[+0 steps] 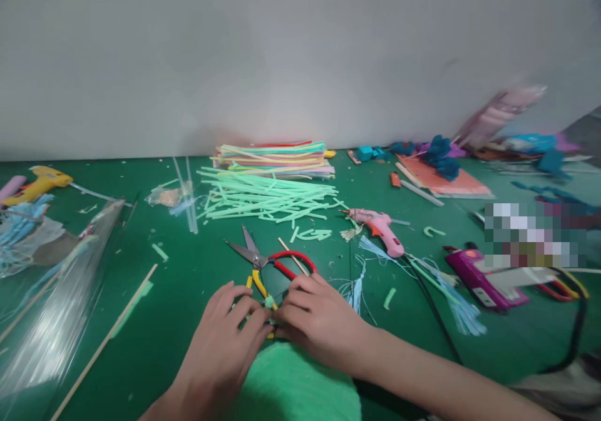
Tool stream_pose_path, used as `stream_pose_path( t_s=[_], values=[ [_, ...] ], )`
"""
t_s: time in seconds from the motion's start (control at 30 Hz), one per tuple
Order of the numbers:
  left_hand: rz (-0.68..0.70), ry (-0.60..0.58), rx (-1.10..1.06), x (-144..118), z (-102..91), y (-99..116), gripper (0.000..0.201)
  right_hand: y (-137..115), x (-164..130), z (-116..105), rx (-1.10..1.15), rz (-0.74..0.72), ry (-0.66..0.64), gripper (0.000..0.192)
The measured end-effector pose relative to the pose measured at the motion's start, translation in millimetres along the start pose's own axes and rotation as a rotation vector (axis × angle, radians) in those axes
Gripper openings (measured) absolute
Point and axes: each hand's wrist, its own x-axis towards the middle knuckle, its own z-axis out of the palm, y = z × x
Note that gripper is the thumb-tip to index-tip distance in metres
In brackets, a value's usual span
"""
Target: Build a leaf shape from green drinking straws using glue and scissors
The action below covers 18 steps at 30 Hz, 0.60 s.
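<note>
My left hand (224,339) and my right hand (315,318) meet at the near middle of the green table (188,296). Together their fingertips pinch a small pale-green tufted piece (269,303) on a thin stick. A yellow strip lies just under the fingers. Right behind the hands lie red-handled scissors (272,259), slightly open, blades pointing far-left. A fuzzy green mass (295,383) sits below my hands at the frame's bottom.
Loose green straws (267,197) and a stacked coloured bundle (277,157) lie further back. A pink glue gun (380,227) and purple glue gun (474,277) sit right, with black cords. A yellow glue gun (40,183) and clear plastic wrap (51,308) are left. Blue tassels lie scattered.
</note>
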Motion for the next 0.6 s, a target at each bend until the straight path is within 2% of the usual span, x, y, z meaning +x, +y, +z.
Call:
stream_pose_path(
  t_s=[0.13, 0.27, 0.47, 0.6],
  values=[
    [-0.030, -0.033, 0.007, 4.8, 3.7, 0.0, 0.013, 2.9, 4.4, -1.3, 0.123, 0.065, -0.049, 0.016],
    [0.005, 0.015, 0.002, 5.8, 3.6, -1.6, 0.015, 2.1, 7.1, -2.9, 0.089, 0.072, 0.002, 0.017],
    [0.012, -0.012, -0.057, 8.1, 0.1, -3.9, 0.017, 3.8, 7.5, 4.4, -0.094, -0.041, -0.001, 0.014],
    [0.011, -0.040, -0.095, 8.6, -0.1, -6.9, 0.017, 8.0, 10.9, 5.0, -0.116, -0.116, -0.015, 0.015]
  ],
)
